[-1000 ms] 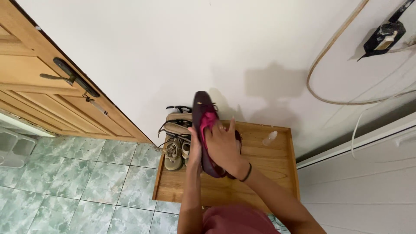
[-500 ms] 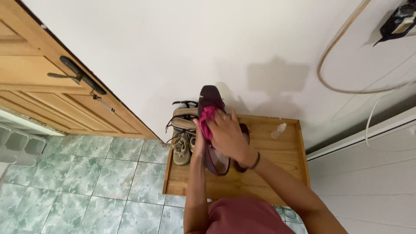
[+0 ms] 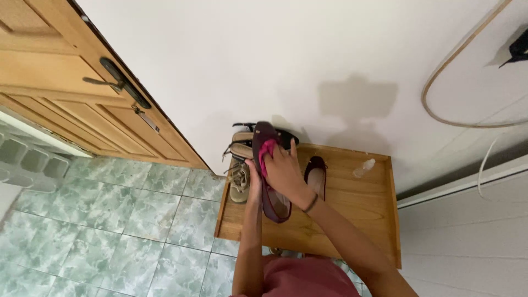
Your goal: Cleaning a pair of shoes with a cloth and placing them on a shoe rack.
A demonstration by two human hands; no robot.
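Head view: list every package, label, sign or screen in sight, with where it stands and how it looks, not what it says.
Small clear plastic bottle: lies on its side at the far right of the wooden shoe rack, near the wall; any label is too small to tell.
No signs or screens are visible.

Glossy maroon shoe point(image 3: 266, 165), pink cloth point(image 3: 266, 153), varnished wooden rack point(image 3: 352, 212)

A wooden rack point(image 3: 352, 212) sits against the white wall. On it: tan sandals point(image 3: 240, 181) at left, a clear bottle point(image 3: 364, 168) at right. A wooden door point(image 3: 66, 93) stands left of it.
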